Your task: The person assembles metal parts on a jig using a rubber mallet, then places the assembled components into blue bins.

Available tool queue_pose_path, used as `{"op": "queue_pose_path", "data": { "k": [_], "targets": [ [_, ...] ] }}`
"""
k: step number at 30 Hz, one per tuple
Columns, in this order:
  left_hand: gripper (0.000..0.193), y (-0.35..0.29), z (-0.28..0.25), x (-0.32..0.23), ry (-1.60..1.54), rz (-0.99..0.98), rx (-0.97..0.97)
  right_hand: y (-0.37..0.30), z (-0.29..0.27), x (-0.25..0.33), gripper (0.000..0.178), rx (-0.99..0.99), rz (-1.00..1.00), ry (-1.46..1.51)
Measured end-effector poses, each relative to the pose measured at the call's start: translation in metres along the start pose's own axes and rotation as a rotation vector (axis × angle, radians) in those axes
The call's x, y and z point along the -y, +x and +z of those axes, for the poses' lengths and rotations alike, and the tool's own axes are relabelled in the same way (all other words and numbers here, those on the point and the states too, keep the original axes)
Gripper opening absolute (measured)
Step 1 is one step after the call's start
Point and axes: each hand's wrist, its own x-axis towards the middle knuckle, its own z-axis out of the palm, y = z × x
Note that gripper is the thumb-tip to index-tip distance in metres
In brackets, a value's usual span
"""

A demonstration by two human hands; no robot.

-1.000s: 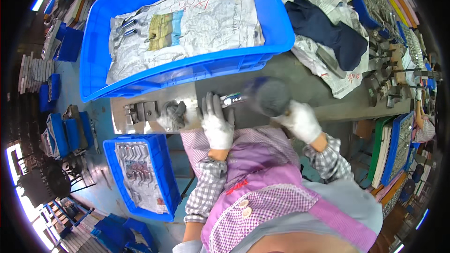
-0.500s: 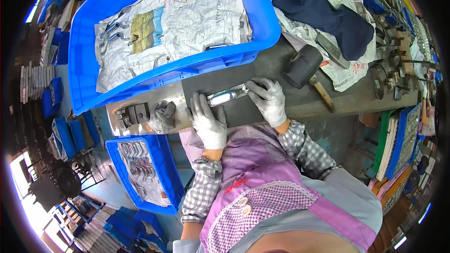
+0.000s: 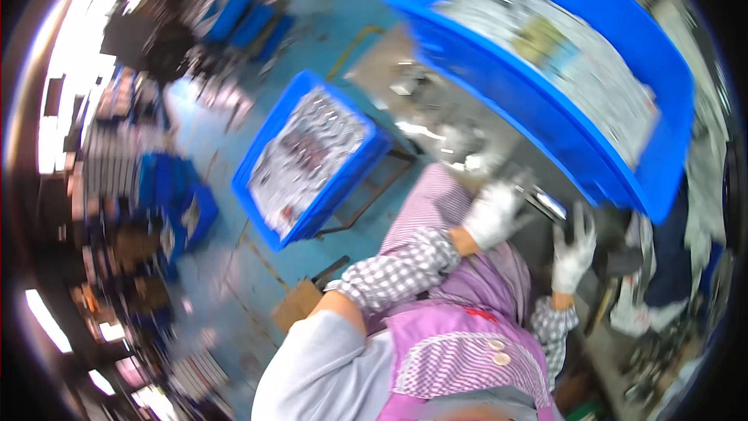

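Observation:
A slim shiny metal piece (image 3: 547,203) with a bright reflective face lies between my two gloved hands, over the dark mat on the bench. My left hand (image 3: 496,213), in a white glove, is at the piece's left end, its fingers seeming closed on it, though motion blur smears them. My right hand (image 3: 574,253), also gloved, is beside the right end with fingers spread apart and nothing in them. What exact kind of part the metal piece is, I cannot make out.
A large blue crate (image 3: 506,97) lined with newspaper stands on the bench beyond my hands. To the left, a smaller blue crate (image 3: 365,157) holds rows of curved metal parts on paper. Small metal blocks and a crumpled glove (image 3: 465,140) lie on the bench's left end.
My view has swung to the left, bringing the smaller crate and floor toward the middle. My right hand has let go of the metal piece's right end and spread its fingers.

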Motion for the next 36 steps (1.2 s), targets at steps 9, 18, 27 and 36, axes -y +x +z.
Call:
{"op": "queue_pose_path", "data": {
  "k": [9, 18, 27, 36],
  "targets": [
    [0.043, -0.089, -0.130, 0.065, -0.827, -0.448, 0.042, 0.030, 0.021, 0.076, 0.029, 0.237, 0.164, 0.558],
    [0.037, -0.270, -0.259, 0.446, 0.312, -1.106, -0.504, -0.008, 0.063, -0.053, 0.037, -0.053, 0.185, 0.013],
    [0.032, -0.199, -0.250, 0.501, 0.429, -1.053, -0.263, -0.016, 0.041, -0.038, 0.034, -0.135, 0.376, -0.098],
    [0.031, -0.062, -0.190, 0.273, -0.009, -0.171, -0.312, -0.005, 0.029, -0.014, 0.021, -0.299, 0.382, -0.245]
  ]
}}
